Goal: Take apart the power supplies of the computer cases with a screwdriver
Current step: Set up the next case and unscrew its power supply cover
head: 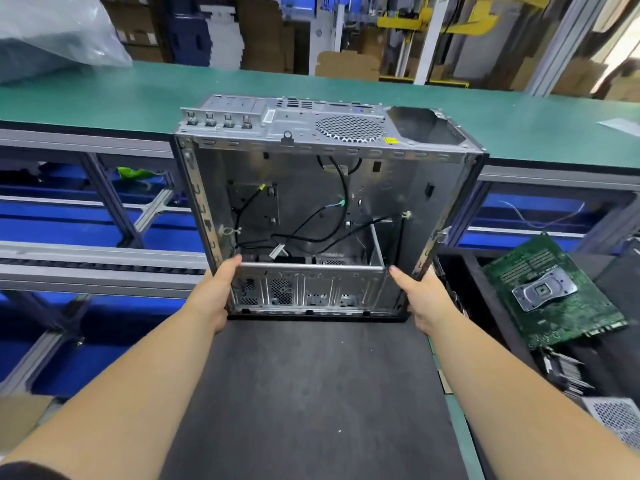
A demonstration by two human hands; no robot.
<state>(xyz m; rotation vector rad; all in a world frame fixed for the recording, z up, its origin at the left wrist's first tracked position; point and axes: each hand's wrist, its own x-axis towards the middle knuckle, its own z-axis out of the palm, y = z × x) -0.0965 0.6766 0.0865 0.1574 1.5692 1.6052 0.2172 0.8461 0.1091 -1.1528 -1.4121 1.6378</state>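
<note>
A bare metal computer case (311, 188) is held tilted up above the dark mat (311, 393), its open side facing me. Inside are only loose black cables (332, 216) and empty bays; the power supply opening at its top right corner is an empty hole (422, 128). My left hand (214, 292) grips the case's near left edge, thumb on the rim. My right hand (426, 299) grips the near right edge, thumb on the rim too. No screwdriver is in view.
A green motherboard (550, 292) lies in a black bin at the right. Below it sit a heatsink (564, 372) and a perforated metal box (616, 420). A green-topped bench (104, 95) runs behind the case. Blue bins and aluminium rails fill the left.
</note>
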